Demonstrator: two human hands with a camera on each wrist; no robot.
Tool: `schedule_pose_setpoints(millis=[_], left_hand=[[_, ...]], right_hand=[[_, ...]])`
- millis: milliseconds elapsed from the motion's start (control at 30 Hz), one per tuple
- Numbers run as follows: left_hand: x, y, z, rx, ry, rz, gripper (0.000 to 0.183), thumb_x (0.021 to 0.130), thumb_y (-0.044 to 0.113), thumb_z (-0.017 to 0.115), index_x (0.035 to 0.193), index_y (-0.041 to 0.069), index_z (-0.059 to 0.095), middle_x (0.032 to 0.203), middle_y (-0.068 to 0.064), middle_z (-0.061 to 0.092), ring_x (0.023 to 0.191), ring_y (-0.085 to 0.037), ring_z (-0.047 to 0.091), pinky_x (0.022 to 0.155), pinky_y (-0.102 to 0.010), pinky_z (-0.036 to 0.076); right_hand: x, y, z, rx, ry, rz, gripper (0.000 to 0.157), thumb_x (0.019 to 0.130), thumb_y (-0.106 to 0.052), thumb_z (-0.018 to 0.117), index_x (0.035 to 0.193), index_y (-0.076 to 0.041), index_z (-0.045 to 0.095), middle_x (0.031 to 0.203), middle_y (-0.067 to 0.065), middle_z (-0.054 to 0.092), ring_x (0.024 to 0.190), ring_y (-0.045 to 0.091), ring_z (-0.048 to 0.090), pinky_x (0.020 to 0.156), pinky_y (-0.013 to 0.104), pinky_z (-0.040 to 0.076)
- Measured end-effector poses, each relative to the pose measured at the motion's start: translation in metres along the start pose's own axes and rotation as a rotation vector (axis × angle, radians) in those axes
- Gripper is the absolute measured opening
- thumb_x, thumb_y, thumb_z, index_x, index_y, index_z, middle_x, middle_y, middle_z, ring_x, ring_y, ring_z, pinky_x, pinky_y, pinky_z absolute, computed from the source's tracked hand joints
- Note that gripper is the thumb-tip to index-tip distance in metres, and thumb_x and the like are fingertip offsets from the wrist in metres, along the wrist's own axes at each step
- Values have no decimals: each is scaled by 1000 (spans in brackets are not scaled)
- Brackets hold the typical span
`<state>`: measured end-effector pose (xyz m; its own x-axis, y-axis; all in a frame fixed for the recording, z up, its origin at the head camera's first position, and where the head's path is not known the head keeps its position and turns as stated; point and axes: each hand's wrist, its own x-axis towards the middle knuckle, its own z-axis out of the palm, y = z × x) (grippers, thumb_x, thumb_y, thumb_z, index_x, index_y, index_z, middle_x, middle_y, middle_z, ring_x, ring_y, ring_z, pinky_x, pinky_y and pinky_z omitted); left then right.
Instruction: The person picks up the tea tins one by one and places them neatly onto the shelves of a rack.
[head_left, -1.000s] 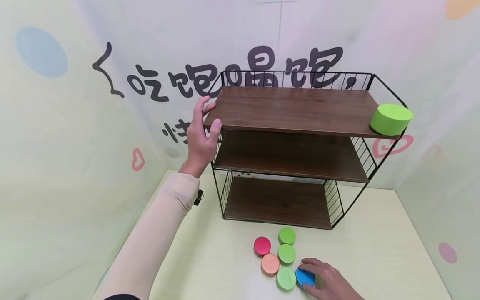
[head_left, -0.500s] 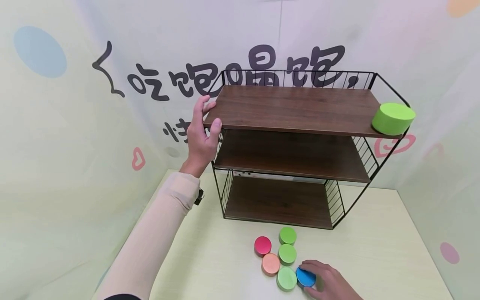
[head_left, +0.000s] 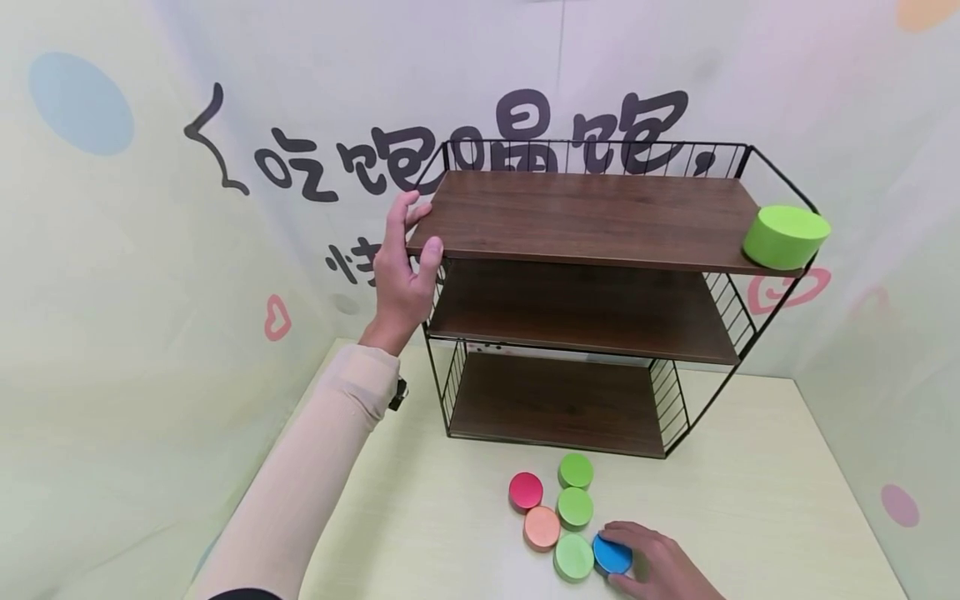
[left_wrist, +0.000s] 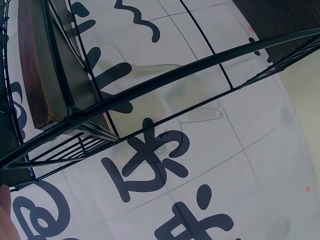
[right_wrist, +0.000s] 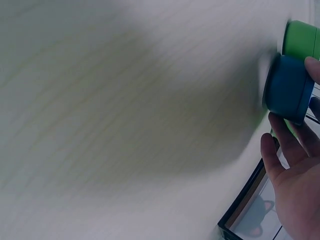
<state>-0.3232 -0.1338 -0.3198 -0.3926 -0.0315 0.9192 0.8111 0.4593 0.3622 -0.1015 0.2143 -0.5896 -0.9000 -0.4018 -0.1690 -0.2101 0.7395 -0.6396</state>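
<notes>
In the head view, my left hand [head_left: 403,271] grips the upper left corner of a three-tier shelf [head_left: 585,212], thumb on the front edge and fingers along the side. The left wrist view shows the shelf's black wire frame [left_wrist: 165,82], with a bit of that hand at the left edge. Low on the table, my right hand [head_left: 663,560] pinches a blue round container [head_left: 612,552] between thumb and fingers. A seam runs round its side in the right wrist view, where a green container [right_wrist: 300,40] sits right beside it.
A pale green container [head_left: 573,557] stands just left of the blue one. Behind are two green containers [head_left: 575,507], an orange one [head_left: 542,527] and a red one [head_left: 525,492]. A large green round container [head_left: 786,237] sits on the top tier's right front corner.
</notes>
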Motion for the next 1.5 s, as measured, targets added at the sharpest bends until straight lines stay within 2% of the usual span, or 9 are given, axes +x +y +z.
schedule_pose_setpoints(millis=[233, 567, 800, 900, 1100, 1200, 1367, 1500], left_hand=[[0, 0, -1, 11, -7, -9, 57, 91, 32, 49, 139, 3, 47, 124, -12, 67, 122, -17, 59, 91, -41, 43], [0, 1, -1, 6, -2, -4, 57, 91, 31, 49, 139, 1, 47, 124, -13, 67, 122, -17, 59, 92, -41, 43], [1, 1, -1, 6, 4, -3, 56, 91, 32, 49, 139, 3, 48, 123, -13, 67, 122, -18, 59, 92, -41, 43], [1, 1, -1, 4, 1, -2, 56, 91, 32, 49, 139, 2, 48, 124, -13, 67, 122, -18, 59, 91, -41, 43], [1, 1, -2, 14, -3, 5, 56, 92, 32, 49, 139, 1, 47, 124, -14, 66, 122, -17, 59, 90, -41, 44], [0, 0, -2, 22, -11, 9, 56, 93, 33, 48, 139, 1, 46, 125, -14, 66, 122, -17, 59, 91, -41, 44], [0, -2, -2, 23, -15, 9, 56, 93, 33, 48, 139, 1, 46, 125, -14, 66, 123, -17, 59, 91, -41, 44], [0, -1, -3, 26, -19, 6, 55, 93, 32, 48, 139, 2, 46, 125, -13, 66, 123, -17, 58, 91, -41, 44]], right_hand=[[0, 0, 1, -4, -2, 10, 60, 82, -47, 76, 123, -5, 68, 123, 12, 67, 111, 37, 62, 88, 58, 50], [-3, -2, 0, 23, 15, 6, 58, 82, -43, 77, 124, -5, 66, 124, 13, 66, 113, 38, 61, 89, 57, 49], [-2, -5, -3, -12, 52, 9, 58, 80, -44, 79, 124, -7, 67, 124, 11, 66, 112, 34, 62, 90, 54, 50], [-2, -6, -9, -38, 113, -47, 56, 79, -39, 81, 124, -9, 67, 123, 8, 67, 111, 30, 63, 90, 49, 51], [-1, -4, -22, -128, 333, -297, 53, 72, -24, 88, 120, -10, 69, 117, 0, 69, 104, 23, 67, 84, 40, 55], [1, -4, -29, -144, 407, -372, 54, 69, -21, 89, 119, -13, 69, 116, -2, 69, 103, 21, 67, 82, 37, 56], [5, -8, -43, -136, 459, -412, 54, 68, -19, 90, 118, -14, 70, 115, -4, 70, 101, 18, 68, 81, 35, 56], [6, -16, -57, -131, 459, -413, 53, 69, -20, 90, 118, -13, 70, 114, -3, 70, 101, 19, 68, 80, 36, 57]])
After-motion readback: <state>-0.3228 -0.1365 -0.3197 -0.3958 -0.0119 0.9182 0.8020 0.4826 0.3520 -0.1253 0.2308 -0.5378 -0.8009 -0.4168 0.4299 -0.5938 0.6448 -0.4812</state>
